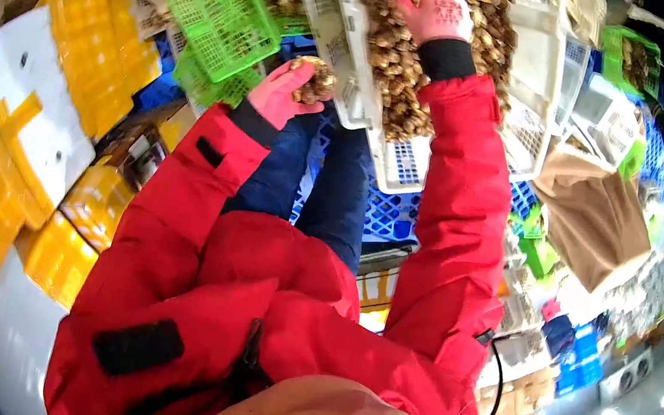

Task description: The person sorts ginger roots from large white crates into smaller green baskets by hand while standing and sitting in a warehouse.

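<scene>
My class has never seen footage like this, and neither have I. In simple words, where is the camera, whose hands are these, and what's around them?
No machine here: one head-worn camera looks down past its wearer's red jacket at two pink-gloved hands. The left hand holds a brown clump. The right hand rests on a heap of lumpy brown pieces in a white crate. A green basket lies toward the left. What the pieces are is hard to tell.

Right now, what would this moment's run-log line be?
left hand: brown clump in grip | right hand: on brown heap | nearby: green basket
</scene>
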The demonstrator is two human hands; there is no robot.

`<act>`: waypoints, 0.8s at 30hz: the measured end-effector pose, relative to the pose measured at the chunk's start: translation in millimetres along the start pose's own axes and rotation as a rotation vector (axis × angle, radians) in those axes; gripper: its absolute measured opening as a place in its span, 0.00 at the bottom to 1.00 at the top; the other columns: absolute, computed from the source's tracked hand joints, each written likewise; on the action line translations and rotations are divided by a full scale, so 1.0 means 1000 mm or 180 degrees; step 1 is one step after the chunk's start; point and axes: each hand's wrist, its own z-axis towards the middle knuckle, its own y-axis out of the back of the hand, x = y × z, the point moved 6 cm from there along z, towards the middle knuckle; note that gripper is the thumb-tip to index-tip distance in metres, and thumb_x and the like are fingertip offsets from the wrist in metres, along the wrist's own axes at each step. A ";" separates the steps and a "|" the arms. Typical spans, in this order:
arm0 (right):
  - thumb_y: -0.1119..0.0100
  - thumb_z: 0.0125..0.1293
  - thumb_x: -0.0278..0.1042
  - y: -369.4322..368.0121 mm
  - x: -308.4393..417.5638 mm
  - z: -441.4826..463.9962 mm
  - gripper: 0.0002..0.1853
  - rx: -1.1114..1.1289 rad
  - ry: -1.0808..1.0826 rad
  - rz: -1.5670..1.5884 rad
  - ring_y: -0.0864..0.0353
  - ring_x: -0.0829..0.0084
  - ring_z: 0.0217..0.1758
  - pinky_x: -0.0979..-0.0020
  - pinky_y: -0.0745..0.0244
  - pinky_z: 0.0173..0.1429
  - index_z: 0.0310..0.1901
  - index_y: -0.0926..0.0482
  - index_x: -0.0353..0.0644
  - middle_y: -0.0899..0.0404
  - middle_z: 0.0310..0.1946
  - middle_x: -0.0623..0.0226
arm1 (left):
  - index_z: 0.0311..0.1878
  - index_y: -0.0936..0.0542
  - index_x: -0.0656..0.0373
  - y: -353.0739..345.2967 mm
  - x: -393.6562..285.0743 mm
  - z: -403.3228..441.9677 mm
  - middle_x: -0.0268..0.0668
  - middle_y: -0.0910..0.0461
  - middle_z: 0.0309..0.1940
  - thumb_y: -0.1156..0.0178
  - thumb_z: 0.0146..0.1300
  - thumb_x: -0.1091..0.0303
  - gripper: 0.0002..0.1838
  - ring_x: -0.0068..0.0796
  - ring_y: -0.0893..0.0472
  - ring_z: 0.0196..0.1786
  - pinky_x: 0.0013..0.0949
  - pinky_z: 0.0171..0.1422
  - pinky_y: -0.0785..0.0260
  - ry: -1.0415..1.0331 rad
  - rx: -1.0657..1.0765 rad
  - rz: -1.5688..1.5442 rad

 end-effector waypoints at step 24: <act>0.45 0.55 0.30 0.018 0.145 -0.027 0.24 0.1655 -0.0121 0.3178 0.29 0.66 0.52 0.71 0.35 0.56 0.55 0.32 0.38 0.27 0.48 0.57 | 0.52 0.29 0.51 -0.012 -0.037 -0.014 0.32 0.24 0.41 0.52 0.63 0.56 0.17 0.28 0.24 0.42 0.37 0.43 0.30 -0.0272 0.0301 -0.0650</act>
